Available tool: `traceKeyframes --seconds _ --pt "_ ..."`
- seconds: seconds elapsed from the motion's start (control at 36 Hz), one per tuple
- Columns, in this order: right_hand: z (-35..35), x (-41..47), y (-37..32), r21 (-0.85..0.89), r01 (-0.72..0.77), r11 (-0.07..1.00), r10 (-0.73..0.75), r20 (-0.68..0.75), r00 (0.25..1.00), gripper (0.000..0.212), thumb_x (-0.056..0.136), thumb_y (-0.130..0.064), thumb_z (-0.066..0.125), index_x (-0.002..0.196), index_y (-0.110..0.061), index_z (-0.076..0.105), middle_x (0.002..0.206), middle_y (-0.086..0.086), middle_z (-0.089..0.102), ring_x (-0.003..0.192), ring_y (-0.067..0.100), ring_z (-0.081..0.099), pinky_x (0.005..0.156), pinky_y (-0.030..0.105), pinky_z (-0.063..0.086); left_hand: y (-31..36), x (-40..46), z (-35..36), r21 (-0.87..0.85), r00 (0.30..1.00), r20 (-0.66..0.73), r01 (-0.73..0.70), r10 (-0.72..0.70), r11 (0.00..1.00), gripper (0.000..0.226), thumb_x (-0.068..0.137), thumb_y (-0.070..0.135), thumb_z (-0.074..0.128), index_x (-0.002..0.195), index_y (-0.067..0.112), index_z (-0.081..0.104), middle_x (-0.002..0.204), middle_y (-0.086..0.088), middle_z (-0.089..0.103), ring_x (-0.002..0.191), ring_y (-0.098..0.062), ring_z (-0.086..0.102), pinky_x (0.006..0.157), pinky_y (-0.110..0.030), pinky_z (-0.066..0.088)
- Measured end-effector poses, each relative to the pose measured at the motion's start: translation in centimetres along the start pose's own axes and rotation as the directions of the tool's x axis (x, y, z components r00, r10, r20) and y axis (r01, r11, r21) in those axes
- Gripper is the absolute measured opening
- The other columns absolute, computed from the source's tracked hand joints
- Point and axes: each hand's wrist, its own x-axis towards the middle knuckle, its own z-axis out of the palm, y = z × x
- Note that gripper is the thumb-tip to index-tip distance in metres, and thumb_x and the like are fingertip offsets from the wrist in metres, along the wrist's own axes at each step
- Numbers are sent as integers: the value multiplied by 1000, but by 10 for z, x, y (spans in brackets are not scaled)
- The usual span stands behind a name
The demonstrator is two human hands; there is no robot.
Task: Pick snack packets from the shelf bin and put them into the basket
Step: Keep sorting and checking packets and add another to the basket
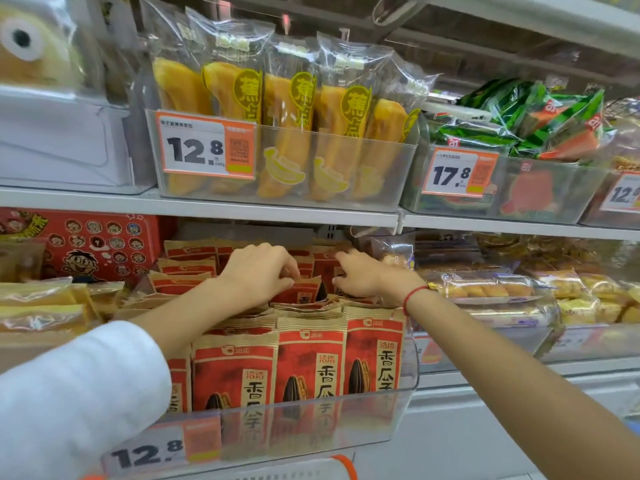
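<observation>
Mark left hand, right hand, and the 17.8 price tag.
left hand [261,273]: head view, back of the hand.
right hand [360,275]: head view, back of the hand.
17.8 price tag [459,174]: head view, on the printed digits.

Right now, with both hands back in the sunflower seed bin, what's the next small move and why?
Probably lift the packet the left hand pinches at its top edge straight up and out. It stands behind the front row in the clear bin, and the right hand rests on neighbouring packets, which should keep them down.
</observation>
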Motion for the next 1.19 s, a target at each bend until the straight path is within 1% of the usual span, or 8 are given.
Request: traceKeyframes --seconds 0.11,0.25,0.33,0.39,0.53,0.69,0.83,1.19 --pt "0 17 -4 -30 -85 996 86 40 995 43 98 -20 45 138 -6 44 143 17 47 128 32 47 101 36 41 -1 2 5 25 1000 -6 -30 30 999 21 95 32 59 113 34 69 112 7 70 106 -17 63 85 -33 48" --pt "-1 20 -8 -82 -98 992 102 45 994 39 99 -19 45 135 -4 46 141 17 48 125 31 49 92 32 41 -4 4 3 38 999 -17 -39 40 999 21 95 33 58 114 32 68 115 6 68 109 -18 61 84 -32 46" --pt "2 7 -6 -136 -43 990 41 -18 999 53 96 -19 48 145 -5 33 153 16 31 139 33 31 111 42 34 -6 4 4 23 999 -36 -26 27 999 21 96 34 57 113 31 69 116 5 68 108 -18 61 82 -31 45" --pt "2 -7 -3 -163 -2 987 -8 -61 998 55 96 -19 49 146 -8 30 150 14 33 137 32 31 110 48 35 -7 4 5 9 999 -38 -15 15 1000 21 96 35 57 113 30 69 115 6 68 107 -17 62 79 -29 42" --pt "-3 -31 3 -244 15 970 -61 -186 981 43 92 -31 62 133 -23 54 126 4 61 118 27 55 91 40 45 -5 4 5 -9 999 -35 -3 3 1000 21 96 35 57 112 30 69 115 5 68 106 -17 62 75 -27 39" --pt "-2 -26 1 -175 -29 984 -5 -189 982 21 87 -31 69 107 -25 72 115 -2 69 109 26 63 87 37 49 2 1 4 5 1000 -8 15 -15 1000 23 97 32 55 114 26 70 114 4 68 104 -16 63 75 -26 40" --pt "-1 -24 -2 -90 45 995 -38 79 996 29 97 -24 57 124 -17 66 130 5 62 118 25 58 99 38 48 12 -1 1 -9 999 32 29 -28 1000 27 95 32 57 120 28 66 118 6 67 110 -17 61 85 -32 47" --pt "-21 -58 4 -356 118 927 -239 -319 917 29 102 -29 42 122 -29 63 118 4 65 110 26 59 81 34 41 34 10 2 -118 996 77 48 -39 992 34 90 42 64 121 29 64 116 6 69 110 -17 61 86 -32 48"
